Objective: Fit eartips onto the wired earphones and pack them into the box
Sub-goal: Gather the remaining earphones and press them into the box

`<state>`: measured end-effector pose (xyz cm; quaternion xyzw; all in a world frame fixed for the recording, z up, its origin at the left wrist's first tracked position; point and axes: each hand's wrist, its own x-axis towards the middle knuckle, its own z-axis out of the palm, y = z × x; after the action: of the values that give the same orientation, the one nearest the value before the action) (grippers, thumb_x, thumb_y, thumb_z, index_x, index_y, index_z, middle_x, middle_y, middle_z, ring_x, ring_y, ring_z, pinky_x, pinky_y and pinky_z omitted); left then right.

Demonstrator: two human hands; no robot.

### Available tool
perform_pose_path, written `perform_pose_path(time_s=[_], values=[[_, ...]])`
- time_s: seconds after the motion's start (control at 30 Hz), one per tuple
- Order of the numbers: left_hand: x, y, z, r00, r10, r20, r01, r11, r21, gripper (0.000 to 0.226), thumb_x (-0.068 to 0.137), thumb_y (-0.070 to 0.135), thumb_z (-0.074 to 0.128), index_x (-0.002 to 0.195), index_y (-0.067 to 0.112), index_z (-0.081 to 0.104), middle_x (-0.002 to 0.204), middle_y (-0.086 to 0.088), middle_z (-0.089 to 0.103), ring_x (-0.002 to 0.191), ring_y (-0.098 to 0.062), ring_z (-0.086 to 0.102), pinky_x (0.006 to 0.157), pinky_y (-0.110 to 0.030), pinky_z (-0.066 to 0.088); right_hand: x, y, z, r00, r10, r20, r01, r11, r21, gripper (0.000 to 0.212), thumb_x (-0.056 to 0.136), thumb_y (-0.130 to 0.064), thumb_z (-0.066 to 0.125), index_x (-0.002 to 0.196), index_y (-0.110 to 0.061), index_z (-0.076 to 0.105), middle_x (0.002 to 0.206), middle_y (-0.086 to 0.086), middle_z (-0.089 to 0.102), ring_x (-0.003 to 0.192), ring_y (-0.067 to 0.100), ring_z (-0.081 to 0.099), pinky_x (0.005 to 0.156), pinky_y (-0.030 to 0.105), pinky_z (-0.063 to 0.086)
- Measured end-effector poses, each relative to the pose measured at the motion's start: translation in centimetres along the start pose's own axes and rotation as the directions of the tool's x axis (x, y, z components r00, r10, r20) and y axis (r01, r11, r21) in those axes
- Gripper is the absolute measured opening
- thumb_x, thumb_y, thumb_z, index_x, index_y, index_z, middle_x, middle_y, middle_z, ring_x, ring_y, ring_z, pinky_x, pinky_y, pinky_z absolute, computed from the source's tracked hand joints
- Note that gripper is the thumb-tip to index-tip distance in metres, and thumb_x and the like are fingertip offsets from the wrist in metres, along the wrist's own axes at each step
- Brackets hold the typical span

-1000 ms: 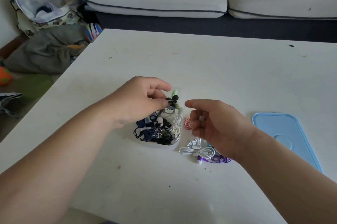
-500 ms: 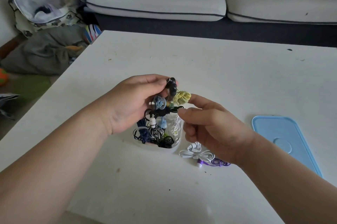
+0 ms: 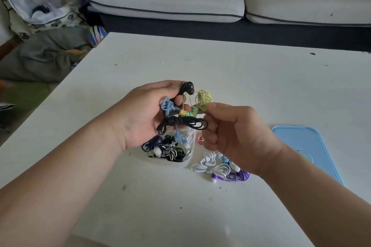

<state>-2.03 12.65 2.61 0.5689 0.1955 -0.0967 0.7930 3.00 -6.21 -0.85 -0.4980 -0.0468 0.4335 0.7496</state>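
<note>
From the head view, the left hand (image 3: 140, 118) gripped tangled black earphones (image 3: 180, 123) above the box (image 3: 186, 163) on the table (image 3: 241, 78). The right hand (image 3: 236, 132) pinched the yellow earphones (image 3: 203, 99), seemingly to separate them for fitting.

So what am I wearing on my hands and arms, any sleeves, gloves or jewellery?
Nothing worn shows. The left hand and right hand have no gloves or rings, and both forearms are bare to the frame edge: no sleeves, watch or bracelet.
</note>
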Motion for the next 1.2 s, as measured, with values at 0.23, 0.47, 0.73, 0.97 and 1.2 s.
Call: perform_pose_path(time_s=[0.23,0.47,0.73,0.97,1.2], values=[[0.2,-0.2,0.9,0.999,-0.027,0.024,0.028,0.999,-0.022,0.034,0.108,0.019,0.046,0.134,0.007,0.065,0.077,0.000,0.053,0.073,-0.015,0.068,0.055,-0.033,0.056,-0.6,-0.1,-0.6,1.000,0.006,-0.011,-0.006,0.998,0.065,0.029,0.099,-0.018,0.049,0.090,-0.006,0.073,0.066,0.006,0.038,0.054,0.020,0.035,0.055,0.032,0.026],[-0.1,-1.0,2.2,0.993,-0.038,0.107,0.038,0.999,0.008,0.034,0.108,0.021,0.044,0.120,0.013,0.075,0.073,-0.001,0.052,0.078,-0.018,0.064,0.066,-0.032,0.055,-1.7,-0.7,-1.2,0.997,-0.038,-0.072,0.043,0.996,0.076,0.024,0.090,-0.017,0.051,0.090,-0.001,0.070,0.066,0.008,0.036,0.055,0.022,0.032,0.056,0.034,0.023],[0.0,-1.8,4.1,0.982,-0.027,0.186,0.025,1.000,0.013,0.034,0.107,0.014,0.041,0.124,0.006,0.069,0.082,-0.011,0.067,0.074,-0.025,0.069,0.057,-0.031,0.055,-2.7,-0.6,-2.5,0.958,-0.010,-0.285,0.036,0.995,0.088,0.027,0.087,-0.025,0.045,0.077,-0.005,0.060,0.062,0.006,0.037,0.051,0.021,0.032,0.054,0.031,0.025],[1.4,-4.0,5.7,0.992,-0.101,-0.079,0.116,0.969,0.220,0.021,0.103,0.007,0.057,0.118,0.008,0.072,0.094,-0.013,0.078,0.082,-0.026,0.074,0.076,-0.035,0.061,-2.4,0.7,-4.8,0.853,0.063,-0.518,-0.168,0.973,-0.158,0.028,0.091,-0.032,0.067,0.095,-0.005,0.071,0.057,0.000,0.041,0.046,0.018,0.038,0.047,0.028,0.035],[1.7,-3.2,6.6,0.974,-0.223,-0.036,0.226,0.970,0.095,0.017,0.105,0.015,0.052,0.108,0.010,0.069,0.091,-0.011,0.072,0.075,-0.023,0.070,0.072,-0.044,0.064,-2.9,0.6,-5.0,0.871,0.059,-0.489,-0.207,0.945,-0.254,0.038,0.090,-0.042,0.069,0.100,-0.005,0.072,0.060,0.003,0.046,0.049,0.019,0.043,0.050,0.030,0.040]])
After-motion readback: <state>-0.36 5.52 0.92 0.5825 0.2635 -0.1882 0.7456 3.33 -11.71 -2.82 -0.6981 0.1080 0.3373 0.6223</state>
